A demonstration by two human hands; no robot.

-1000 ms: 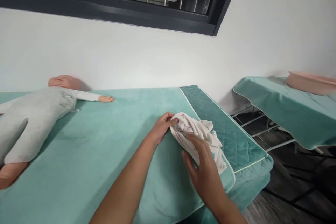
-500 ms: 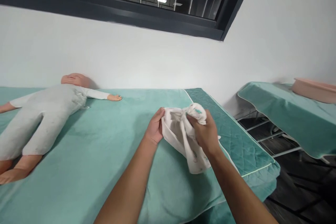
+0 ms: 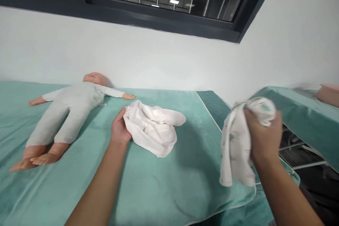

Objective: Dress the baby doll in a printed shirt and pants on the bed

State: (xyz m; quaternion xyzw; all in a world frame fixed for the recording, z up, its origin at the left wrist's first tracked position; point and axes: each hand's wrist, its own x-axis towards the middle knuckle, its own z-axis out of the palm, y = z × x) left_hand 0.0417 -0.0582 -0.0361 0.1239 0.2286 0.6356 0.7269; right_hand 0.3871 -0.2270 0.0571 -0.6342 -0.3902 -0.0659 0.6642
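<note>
In my left hand (image 3: 121,127) is a plain white cloth garment (image 3: 152,129), gripped at its left edge between thumb and fingers. A rounded flap of it sticks out to the right above the green bed cover. My right hand (image 3: 265,136) is closed round a bunched white garment with a small coloured print (image 3: 237,144), whose lower part hangs down over the bed's right edge. That hand and its cloth are a little blurred. Whether either piece has sleeves or legs I cannot tell.
A baby doll (image 3: 72,100) in a pale suit lies on its back on the green bed cover (image 3: 148,190) at the left. At the right stands another green-covered bed (image 3: 299,113) with a pink basin (image 3: 328,94) on it. A dark-framed window (image 3: 159,21) is above.
The bunched white cloth that was between both hands is now two separate pieces. My right hand has moved right with the printed one, my left hand left with the plain one. The view has shifted left.
</note>
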